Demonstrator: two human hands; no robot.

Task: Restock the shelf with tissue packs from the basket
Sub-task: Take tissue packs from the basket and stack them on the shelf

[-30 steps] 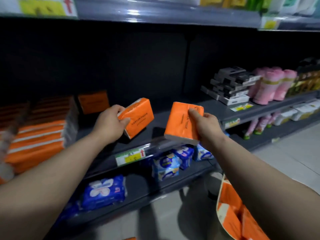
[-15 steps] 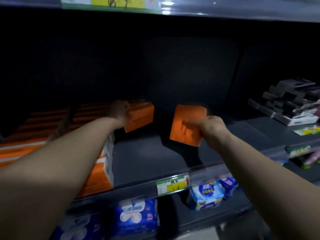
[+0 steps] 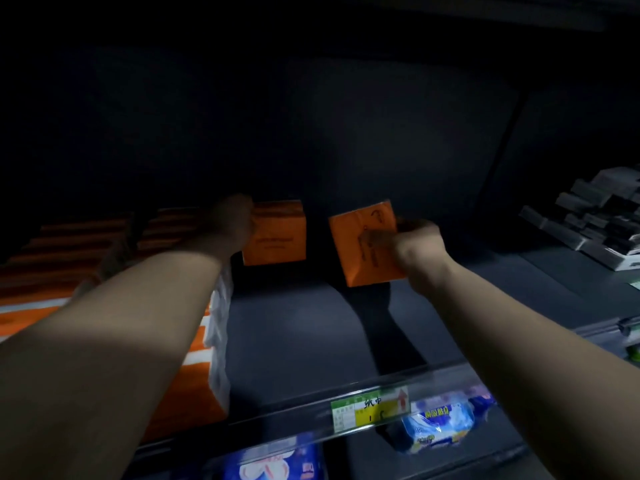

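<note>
Two orange tissue packs are deep inside the dark shelf bay. My left hand (image 3: 235, 220) grips the left tissue pack (image 3: 277, 233) by its left side, at the back next to the stacked orange packs (image 3: 194, 368). My right hand (image 3: 412, 247) holds the right tissue pack (image 3: 363, 244) tilted, just above the grey shelf board (image 3: 294, 334). Whether either pack touches the board is hard to tell in the dim light. The basket is out of view.
Stacked orange packs fill the shelf's left side. Grey and black boxes (image 3: 595, 220) stand on the right. A price label (image 3: 370, 407) sits on the front rail. Blue-and-white packs (image 3: 436, 424) lie on the lower shelf.
Both hands have carried their packs further into the shelf bay. The left pack now stands at the back beside the stack; the camera has moved closer and lower.
</note>
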